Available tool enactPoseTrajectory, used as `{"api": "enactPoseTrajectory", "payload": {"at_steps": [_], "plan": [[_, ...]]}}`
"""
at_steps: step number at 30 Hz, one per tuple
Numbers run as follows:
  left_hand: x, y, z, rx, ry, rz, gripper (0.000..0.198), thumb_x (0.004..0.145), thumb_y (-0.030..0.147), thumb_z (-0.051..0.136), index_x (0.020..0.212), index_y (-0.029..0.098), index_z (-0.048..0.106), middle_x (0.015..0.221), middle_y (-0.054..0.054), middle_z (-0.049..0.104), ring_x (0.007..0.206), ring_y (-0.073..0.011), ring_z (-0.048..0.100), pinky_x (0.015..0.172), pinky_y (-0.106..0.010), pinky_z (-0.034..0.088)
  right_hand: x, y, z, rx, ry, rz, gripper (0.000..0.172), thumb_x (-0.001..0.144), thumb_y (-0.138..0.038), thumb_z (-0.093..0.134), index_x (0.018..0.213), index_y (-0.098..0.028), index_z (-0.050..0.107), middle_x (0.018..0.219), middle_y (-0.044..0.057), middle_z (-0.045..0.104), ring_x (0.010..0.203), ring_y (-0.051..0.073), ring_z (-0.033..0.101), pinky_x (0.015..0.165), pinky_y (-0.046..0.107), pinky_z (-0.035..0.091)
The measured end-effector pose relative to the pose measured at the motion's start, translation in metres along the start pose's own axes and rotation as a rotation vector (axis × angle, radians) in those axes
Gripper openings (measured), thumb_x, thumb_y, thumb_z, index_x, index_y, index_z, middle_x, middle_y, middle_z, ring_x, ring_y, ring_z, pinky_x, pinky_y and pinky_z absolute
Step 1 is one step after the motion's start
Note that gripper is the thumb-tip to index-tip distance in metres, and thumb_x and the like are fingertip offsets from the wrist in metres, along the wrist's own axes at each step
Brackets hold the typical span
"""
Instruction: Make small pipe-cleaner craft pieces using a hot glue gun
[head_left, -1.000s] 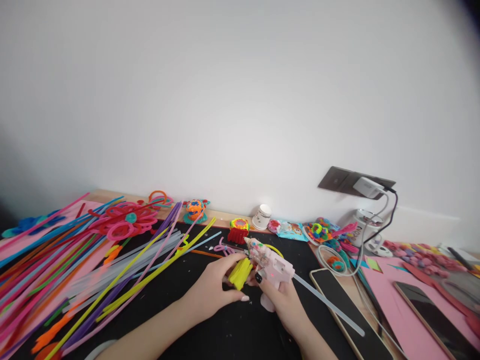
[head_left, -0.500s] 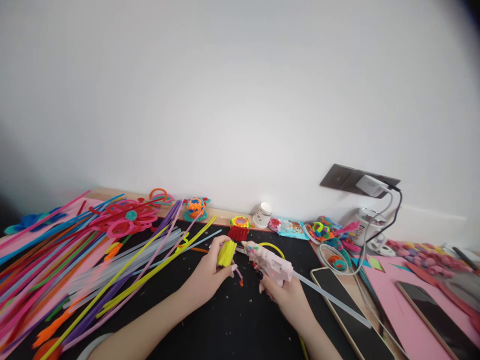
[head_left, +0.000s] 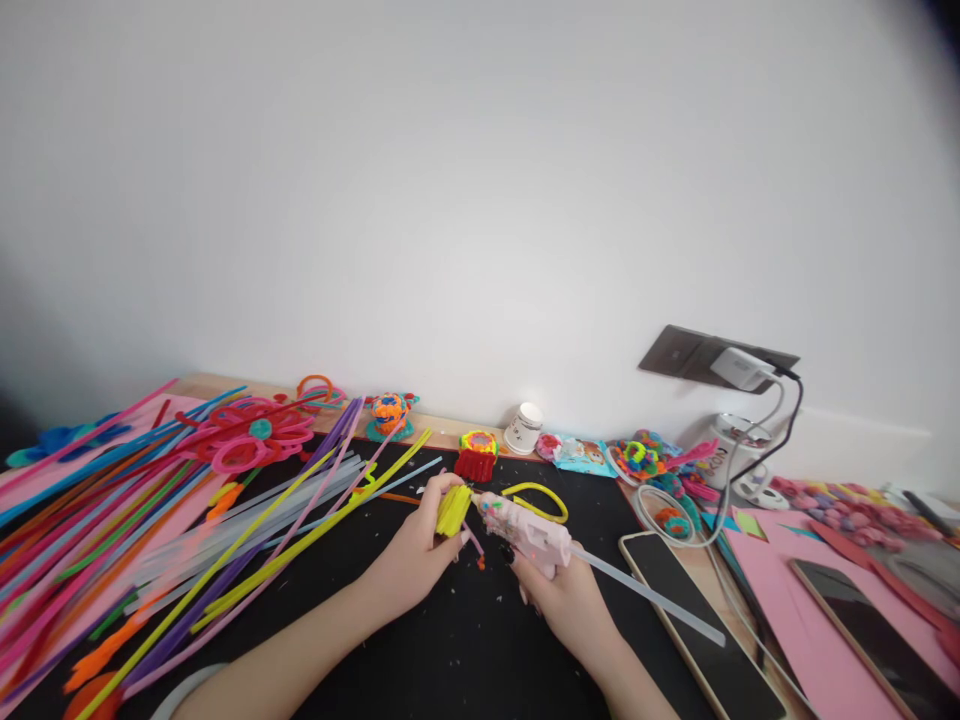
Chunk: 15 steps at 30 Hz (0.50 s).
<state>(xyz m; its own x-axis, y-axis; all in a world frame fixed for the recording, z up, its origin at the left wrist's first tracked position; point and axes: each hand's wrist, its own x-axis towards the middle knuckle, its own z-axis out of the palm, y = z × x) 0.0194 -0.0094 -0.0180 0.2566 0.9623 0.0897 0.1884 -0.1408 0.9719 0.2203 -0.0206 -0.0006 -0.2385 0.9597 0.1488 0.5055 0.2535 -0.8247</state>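
Observation:
My left hand point(head_left: 414, 550) is closed round a small folded yellow pipe-cleaner bundle point(head_left: 453, 509), held just above the black mat point(head_left: 450, 660). My right hand point(head_left: 564, 600) grips a pink glue gun point(head_left: 529, 530) whose nozzle points left and touches the bundle. A clear glue stick point(head_left: 649, 597) sticks out of the back of the gun to the right. A thin pink pipe-cleaner piece point(head_left: 474, 543) hangs below the bundle.
Several long coloured pipe cleaners point(head_left: 150, 530) fan over the left. Finished craft pieces point(head_left: 478, 453), a small white cup point(head_left: 523, 428) and a snack packet point(head_left: 581, 456) line the wall. Phones point(head_left: 697, 620) and pink paper point(head_left: 795, 610) lie right, below a charger point(head_left: 739, 368) and cable.
The left hand lifted the yellow bundle from the mat and moved it left. The glue gun followed, and its nozzle now meets the bundle.

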Motion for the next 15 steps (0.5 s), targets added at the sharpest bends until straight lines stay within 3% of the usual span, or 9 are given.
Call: {"api": "enactPoseTrajectory", "payload": {"at_steps": [8, 12, 15], "plan": [[-0.0004, 0.0037, 0.0003, 0.014, -0.009, -0.009, 0.039, 0.084, 0.021, 0.048, 0.120, 0.024, 0.033, 0.085, 0.001, 0.053, 0.065, -0.0140, 0.054, 0.067, -0.029, 0.045, -0.0007, 0.0050, 0.0002, -0.020, -0.020, -0.018, 0.027, 0.083, -0.025, 0.051, 0.102, -0.015, 0.067, 0.049, -0.002, 0.054, 0.042, 0.014, 0.048, 0.043, 0.024, 0.042], [-0.0001, 0.0040, 0.0006, 0.009, -0.009, -0.035, 0.039, 0.084, 0.021, 0.048, 0.119, 0.025, 0.032, 0.085, 0.002, 0.051, 0.065, -0.0140, 0.053, 0.066, -0.029, 0.045, 0.0007, 0.0042, -0.0013, -0.053, 0.000, -0.084, 0.031, 0.081, -0.022, 0.054, 0.108, -0.017, 0.068, 0.082, 0.007, 0.072, 0.064, 0.021, 0.064, 0.062, 0.030, 0.052], [0.0005, 0.0039, 0.0007, -0.002, -0.012, -0.048, 0.040, 0.084, 0.021, 0.048, 0.120, 0.024, 0.031, 0.086, 0.002, 0.050, 0.065, -0.0137, 0.053, 0.067, -0.029, 0.045, 0.0020, 0.0016, -0.0021, -0.028, 0.003, -0.122, 0.033, 0.081, -0.021, 0.054, 0.111, -0.018, 0.067, 0.101, 0.009, 0.072, 0.082, 0.024, 0.067, 0.076, 0.033, 0.053]]}}
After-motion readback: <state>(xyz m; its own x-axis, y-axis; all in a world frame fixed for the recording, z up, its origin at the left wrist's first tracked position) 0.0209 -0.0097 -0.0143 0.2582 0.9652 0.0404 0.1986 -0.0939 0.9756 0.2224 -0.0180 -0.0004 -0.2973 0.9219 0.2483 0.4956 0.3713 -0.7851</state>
